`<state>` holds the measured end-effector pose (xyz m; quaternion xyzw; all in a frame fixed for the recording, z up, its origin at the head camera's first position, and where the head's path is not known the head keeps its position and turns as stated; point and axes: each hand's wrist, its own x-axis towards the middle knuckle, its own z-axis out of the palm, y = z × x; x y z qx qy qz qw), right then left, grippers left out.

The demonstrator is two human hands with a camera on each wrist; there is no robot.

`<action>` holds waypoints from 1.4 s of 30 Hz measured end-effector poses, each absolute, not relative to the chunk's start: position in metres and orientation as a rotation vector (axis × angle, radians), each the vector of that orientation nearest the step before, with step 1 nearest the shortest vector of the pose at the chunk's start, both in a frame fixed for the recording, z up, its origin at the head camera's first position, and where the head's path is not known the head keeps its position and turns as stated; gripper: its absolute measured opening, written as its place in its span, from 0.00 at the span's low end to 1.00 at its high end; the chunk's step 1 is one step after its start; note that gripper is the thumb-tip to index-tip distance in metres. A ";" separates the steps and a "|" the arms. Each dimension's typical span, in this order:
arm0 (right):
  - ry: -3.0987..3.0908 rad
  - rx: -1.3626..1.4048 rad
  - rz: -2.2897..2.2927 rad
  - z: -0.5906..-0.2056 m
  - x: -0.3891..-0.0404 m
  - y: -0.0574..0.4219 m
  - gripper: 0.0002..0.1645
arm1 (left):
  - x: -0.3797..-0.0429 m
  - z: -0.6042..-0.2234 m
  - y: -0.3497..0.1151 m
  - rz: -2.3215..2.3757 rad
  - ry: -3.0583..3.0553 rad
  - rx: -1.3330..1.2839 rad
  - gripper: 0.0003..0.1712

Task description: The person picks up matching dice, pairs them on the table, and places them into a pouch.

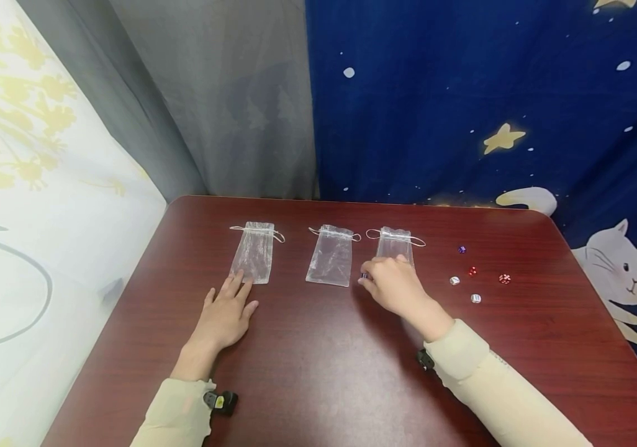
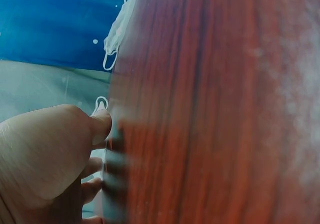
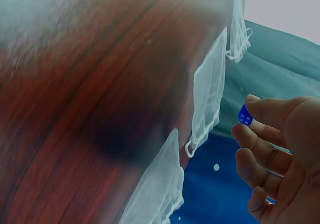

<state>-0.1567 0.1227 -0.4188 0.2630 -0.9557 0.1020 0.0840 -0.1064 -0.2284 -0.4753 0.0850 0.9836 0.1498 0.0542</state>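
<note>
Between thumb and fingertips my right hand (image 1: 393, 282) pinches a blue die with white dots (image 3: 245, 115). In the head view that hand is over the lower part of the right sheer drawstring bag (image 1: 395, 243), hiding some of it. The middle bag (image 1: 331, 256) lies flat just left of the hand. My left hand (image 1: 225, 315) rests with spread fingers at the bottom edge of the left bag (image 1: 256, 253). In the left wrist view its fingers (image 2: 92, 190) reach down at the tabletop.
On the right of the dark red table (image 1: 307, 372) lie a blue die (image 1: 462, 249), a small red die (image 1: 472, 271), a larger red die (image 1: 505, 279) and two silvery dice, one nearer (image 1: 476, 298) and one farther (image 1: 455, 280). Curtains (image 1: 408, 112) hang behind the table.
</note>
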 end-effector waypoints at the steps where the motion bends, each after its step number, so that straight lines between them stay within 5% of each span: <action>1: -2.853 0.791 0.299 -0.419 -0.156 0.121 0.09 | -0.106 -0.475 -0.228 0.455 2.990 0.261 0.33; 42: -2.831 1.004 0.229 -0.435 -0.134 0.052 0.09 | -0.107 -0.476 -0.227 0.455 3.001 0.254 0.34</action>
